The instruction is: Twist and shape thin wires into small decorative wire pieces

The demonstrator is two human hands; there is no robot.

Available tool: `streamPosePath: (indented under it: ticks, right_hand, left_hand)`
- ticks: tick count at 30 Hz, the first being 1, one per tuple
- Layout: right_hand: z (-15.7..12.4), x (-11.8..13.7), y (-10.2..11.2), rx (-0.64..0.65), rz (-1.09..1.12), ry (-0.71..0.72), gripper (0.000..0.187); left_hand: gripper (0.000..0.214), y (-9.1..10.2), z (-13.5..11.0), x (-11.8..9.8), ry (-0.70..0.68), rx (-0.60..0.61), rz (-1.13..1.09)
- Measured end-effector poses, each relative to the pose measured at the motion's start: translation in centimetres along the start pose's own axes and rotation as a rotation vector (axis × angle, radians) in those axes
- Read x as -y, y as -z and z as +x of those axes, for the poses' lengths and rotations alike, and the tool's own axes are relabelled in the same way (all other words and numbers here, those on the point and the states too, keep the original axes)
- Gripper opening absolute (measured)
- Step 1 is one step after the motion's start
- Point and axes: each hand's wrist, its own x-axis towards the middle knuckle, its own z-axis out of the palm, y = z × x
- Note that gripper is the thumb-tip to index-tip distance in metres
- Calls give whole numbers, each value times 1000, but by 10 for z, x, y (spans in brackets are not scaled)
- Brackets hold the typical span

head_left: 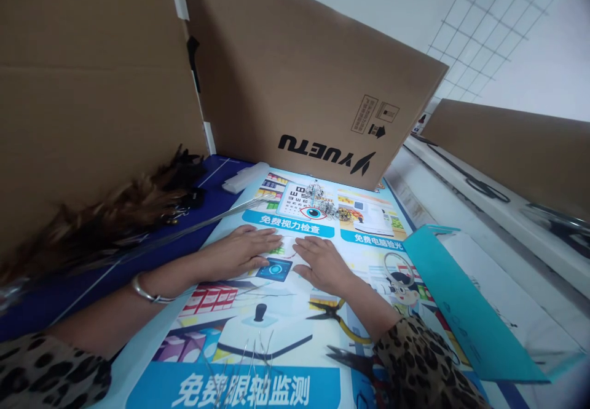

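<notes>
Mat (295, 350) on the blue table (217, 181), apparently being steadied.
Left hand (246, 252) and right hand (322, 266) lie palm-down on it, fingertips near each other; whether they hold anything, I cannot tell. Using the pliers (338, 318) would call for lifting one.

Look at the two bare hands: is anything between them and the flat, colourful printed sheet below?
Nothing visible is. The bare left hand and bare right hand are palm-down over the flat, colourful printed sheet, though their undersides are hidden. The dark metal pliers with yellow handles lie nearer the wearer, not between.
</notes>
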Motion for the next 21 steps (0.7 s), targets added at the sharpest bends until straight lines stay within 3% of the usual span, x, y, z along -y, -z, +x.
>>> streamPosePath:
  ticks: [12, 18, 21]
  right_hand:
    - [2, -4, -1, 31, -1, 13, 48]
    - [-2, -3, 10, -38, 50, 5, 38]
    - [-7, -2, 18, 10, 68, -11, 36]
  left_hand:
    - [44, 6, 0, -2, 16, 51, -47]
    - [44, 37, -4, -6, 56, 2, -106]
    - [38, 54, -16, -10, 75, -32, -174]
